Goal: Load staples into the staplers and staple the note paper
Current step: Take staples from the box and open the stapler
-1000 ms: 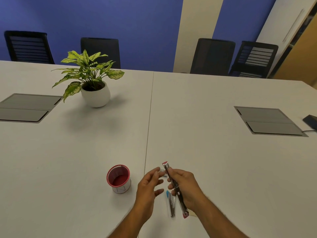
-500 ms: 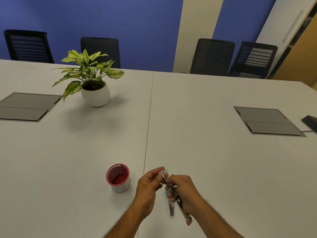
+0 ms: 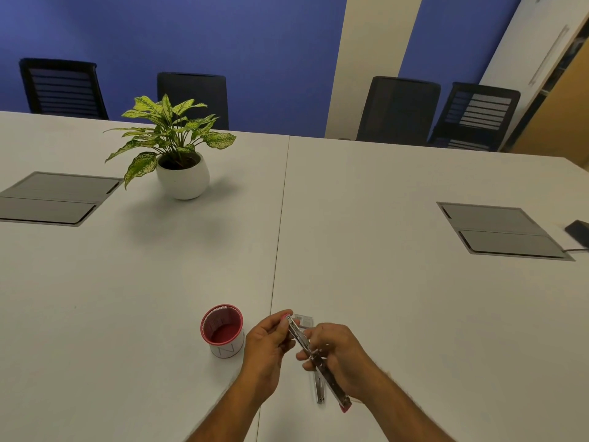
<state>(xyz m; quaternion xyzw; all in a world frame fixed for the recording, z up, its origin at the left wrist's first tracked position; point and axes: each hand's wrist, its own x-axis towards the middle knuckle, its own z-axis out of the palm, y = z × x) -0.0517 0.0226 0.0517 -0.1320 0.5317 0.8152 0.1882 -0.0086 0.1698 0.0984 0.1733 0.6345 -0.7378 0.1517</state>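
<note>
Head view: the right hand (image 3: 342, 355) curls round an opened stapler (image 3: 315, 357) held above the white table (image 3: 382, 282) — the left hand (image 3: 267, 341) pinches its far tip, beside a red cup (image 3: 222, 330).

An office meeting room: a long white conference table (image 3: 366, 218) with flush grey cable hatches (image 3: 500, 231), black mesh chairs (image 3: 398, 110) along its far edge, blue wall (image 3: 223, 36).
</note>
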